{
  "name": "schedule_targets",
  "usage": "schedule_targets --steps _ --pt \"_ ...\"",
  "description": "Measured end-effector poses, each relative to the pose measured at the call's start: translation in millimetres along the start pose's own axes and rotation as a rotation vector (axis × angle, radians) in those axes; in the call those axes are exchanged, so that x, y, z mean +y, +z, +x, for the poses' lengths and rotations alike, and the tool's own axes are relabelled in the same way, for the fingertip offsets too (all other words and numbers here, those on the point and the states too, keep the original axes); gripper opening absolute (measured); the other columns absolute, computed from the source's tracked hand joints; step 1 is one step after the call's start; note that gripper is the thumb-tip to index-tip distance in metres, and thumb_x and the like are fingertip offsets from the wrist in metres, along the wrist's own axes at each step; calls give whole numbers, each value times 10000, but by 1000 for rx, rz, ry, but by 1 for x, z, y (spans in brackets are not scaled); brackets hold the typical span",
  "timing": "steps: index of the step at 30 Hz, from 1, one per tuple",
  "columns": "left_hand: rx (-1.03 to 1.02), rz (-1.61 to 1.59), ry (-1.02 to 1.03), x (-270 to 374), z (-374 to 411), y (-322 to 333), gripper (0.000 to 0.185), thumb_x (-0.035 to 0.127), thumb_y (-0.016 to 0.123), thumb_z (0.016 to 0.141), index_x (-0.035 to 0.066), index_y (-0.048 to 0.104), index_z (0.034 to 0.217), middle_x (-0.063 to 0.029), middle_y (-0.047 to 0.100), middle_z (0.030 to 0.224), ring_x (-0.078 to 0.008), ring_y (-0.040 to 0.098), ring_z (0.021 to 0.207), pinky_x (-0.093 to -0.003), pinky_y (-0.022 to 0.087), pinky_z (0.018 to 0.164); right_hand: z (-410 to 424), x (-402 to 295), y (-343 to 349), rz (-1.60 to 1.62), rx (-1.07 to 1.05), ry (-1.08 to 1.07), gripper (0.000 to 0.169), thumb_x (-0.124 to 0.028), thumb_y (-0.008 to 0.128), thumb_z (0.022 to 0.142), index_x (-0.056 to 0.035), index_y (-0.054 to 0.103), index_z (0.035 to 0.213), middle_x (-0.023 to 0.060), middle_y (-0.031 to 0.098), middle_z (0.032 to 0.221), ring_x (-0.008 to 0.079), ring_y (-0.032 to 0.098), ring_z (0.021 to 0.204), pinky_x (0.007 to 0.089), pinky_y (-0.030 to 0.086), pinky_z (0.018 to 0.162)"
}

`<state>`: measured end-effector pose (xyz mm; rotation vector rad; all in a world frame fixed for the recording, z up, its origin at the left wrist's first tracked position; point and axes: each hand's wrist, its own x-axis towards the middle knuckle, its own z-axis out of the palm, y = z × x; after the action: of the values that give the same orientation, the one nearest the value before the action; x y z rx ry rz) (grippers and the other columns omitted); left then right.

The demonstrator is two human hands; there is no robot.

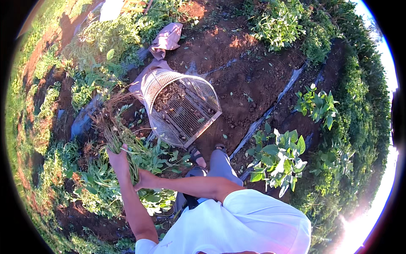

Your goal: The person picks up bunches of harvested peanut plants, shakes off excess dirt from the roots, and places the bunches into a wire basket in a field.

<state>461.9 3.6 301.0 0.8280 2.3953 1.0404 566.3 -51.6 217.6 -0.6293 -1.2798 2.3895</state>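
Note:
A bundle of uprooted leafy plants [115,135], probably peanut plants, is in both my hands, left of the mesh-hooped frame. My left hand [118,160] grips the stems just below the brown, stringy roots [109,116], which point up and away from me. Lower on the same stems, my right hand [146,179] is closed round them, its fingers partly hidden. Leaves from the bundle spread over the greenery beneath it. The frame [203,129] has an arched wire-mesh cover and a floor of parallel bars. Small tan pods [169,94], which look like peanuts, lie at its far end.
A purplish cloth [166,39] trails behind the frame. Strips of plastic film [269,111] cross the brown soil [228,82]. A leafy plant [279,158] grows at my right. Cut or pulled greenery [98,190] lies at the left. My sandaled foot [198,156] stands close to the frame's near edge.

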Motion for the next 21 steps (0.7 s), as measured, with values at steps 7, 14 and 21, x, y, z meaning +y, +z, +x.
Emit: schedule_targets --steps 7,14,21 --pt "-43 303 150 27 -12 -7 734 313 789 834 -52 483 1392 -243 504 1367 -421 506 1254 -466 405 1075 16 -1 -13 344 -45 147 290 7 788 789 7 669 1053 58 723 941 146 675 810 300 539 722" --pt "89 639 467 16 -85 -47 804 499 777 814 61 510 1433 -175 467 1488 -362 405 1417 -497 305 1170 19 -30 -79 522 9 233 365 36 655 890 -33 591 1243 57 704 1083 207 704 960 363 577 855" --pt "197 592 303 -37 -171 -81 782 317 881 724 83 551 1393 -173 494 1474 -368 436 1403 -525 345 1139 0 -30 -80 458 11 302 383 -29 699 919 -88 575 1276 31 679 1181 201 660 1094 396 574 904"
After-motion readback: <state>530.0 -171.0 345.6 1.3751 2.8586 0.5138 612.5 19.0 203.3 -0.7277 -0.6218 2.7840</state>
